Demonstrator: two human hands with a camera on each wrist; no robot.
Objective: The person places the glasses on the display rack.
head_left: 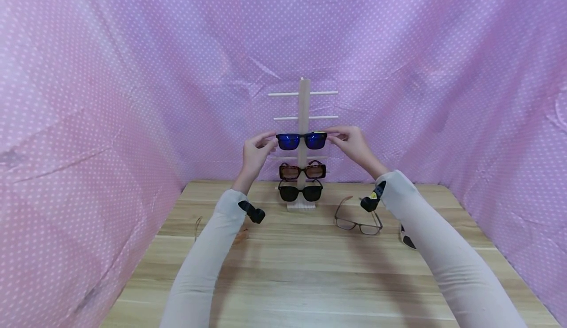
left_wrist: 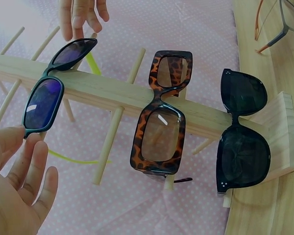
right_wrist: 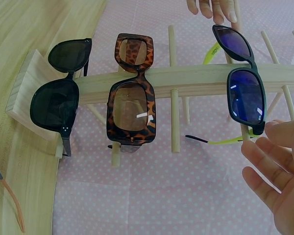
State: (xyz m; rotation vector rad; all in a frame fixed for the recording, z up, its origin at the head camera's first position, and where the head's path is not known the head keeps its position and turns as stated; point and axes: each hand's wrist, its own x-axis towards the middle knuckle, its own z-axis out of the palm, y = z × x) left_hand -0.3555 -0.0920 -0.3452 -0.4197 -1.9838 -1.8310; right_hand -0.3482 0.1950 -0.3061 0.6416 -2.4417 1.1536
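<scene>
Blue-lensed sunglasses [head_left: 289, 141] with dark frames and yellow-green temples lie across the middle of a wooden rack [head_left: 304, 103]. The left hand [head_left: 255, 155] pinches their left outer corner between thumb and fingers, as the left wrist view also shows at the frame edge [left_wrist: 44, 105]. At the opposite corner, the right hand [head_left: 353, 143] holds the frame by thumb and fingertips, its other fingers loosely spread [right_wrist: 277, 166]. Below on the rack sit tortoiseshell sunglasses [head_left: 290, 172] and, lowest, black sunglasses [head_left: 289, 193].
White pegs [head_left: 283, 94] stick out of the rack's upper part. On the wooden table [head_left: 283, 269], thin-framed glasses [head_left: 347, 225] lie right of the rack, white-framed sunglasses [head_left: 408, 241] partly behind the right sleeve, and another pair [head_left: 241, 236] partly behind the left arm. Pink dotted cloth hangs around.
</scene>
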